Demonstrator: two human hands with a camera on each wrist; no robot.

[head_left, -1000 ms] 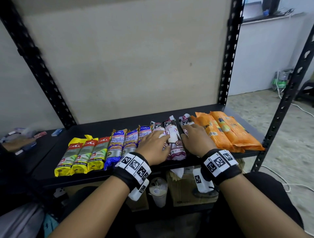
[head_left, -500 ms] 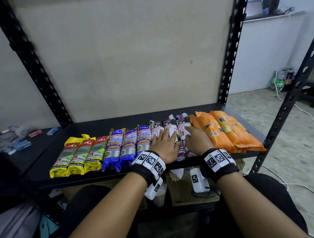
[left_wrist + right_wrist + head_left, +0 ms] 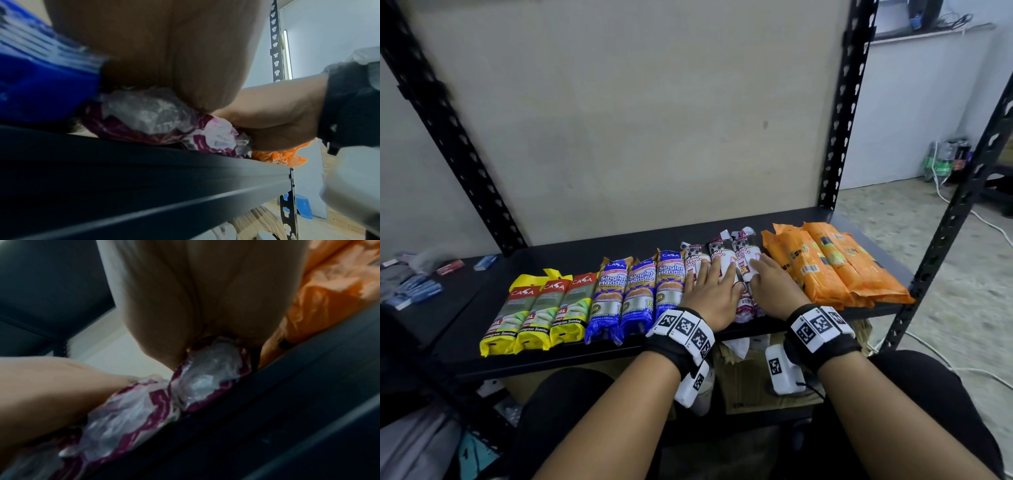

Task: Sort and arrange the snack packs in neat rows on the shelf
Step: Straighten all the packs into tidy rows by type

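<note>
**Snack packs nearly in line; both hands flatten the white-and-maroon trio**

Snack packs lie side by side along the front of the black shelf [image 3: 825,219], long axes running front to back. In the head view, taking the white-and-maroon packs [image 3: 722,255] as landmark: blue packs [image 3: 640,291] touch them on the left, yellow packs [image 3: 534,311] lie further left, orange packs [image 3: 832,270] just beside them on the right. The left hand [image 3: 710,294] lies palm-down, fingers straight, on the landmark's left side; the right hand [image 3: 774,291] lies likewise on its right side. Neither grasps anything.

The left wrist view shows the palm [image 3: 164,48] pressing on crinkled maroon ends [image 3: 164,121] at the shelf's front lip, a blue pack [image 3: 30,81] alongside.

The right wrist view shows the right palm [image 3: 205,288] over the same ends [image 3: 205,378], orange wrapping [image 3: 318,305] beside them.

Any squaring push probably runs along the packs' length, directly ahead of both hands; each is equally near.
</note>
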